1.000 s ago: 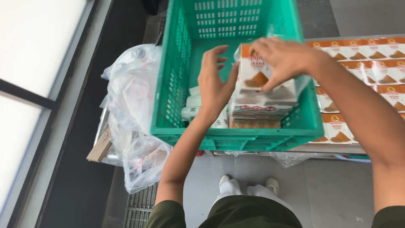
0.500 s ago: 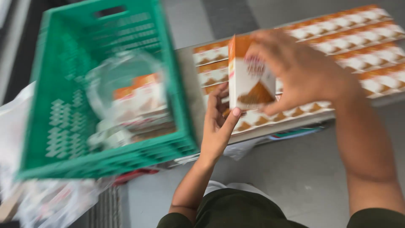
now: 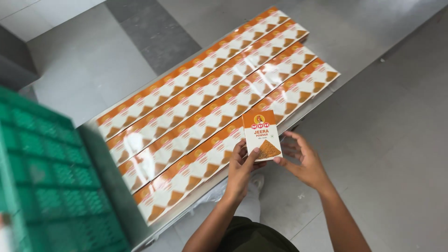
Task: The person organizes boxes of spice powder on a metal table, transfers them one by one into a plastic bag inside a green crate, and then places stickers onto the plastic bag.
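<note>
Both hands, left [image 3: 241, 170] and right [image 3: 303, 161], grasp 1 orange-and-white box [image 3: 261, 135] above 4 box rows [image 3: 205, 107].

the tabletop [image 3: 298, 119] is packed edge to edge with four wrapped rows of orange-and-white boxes [image 3: 205, 109], leaving no bare gap between them. a green crate [image 3: 42, 186], blurred and seemingly right against the rows' near end, blocks the left. open tiled floor [image 3: 392, 140] lies clear to the right and beyond the far edge.
</note>
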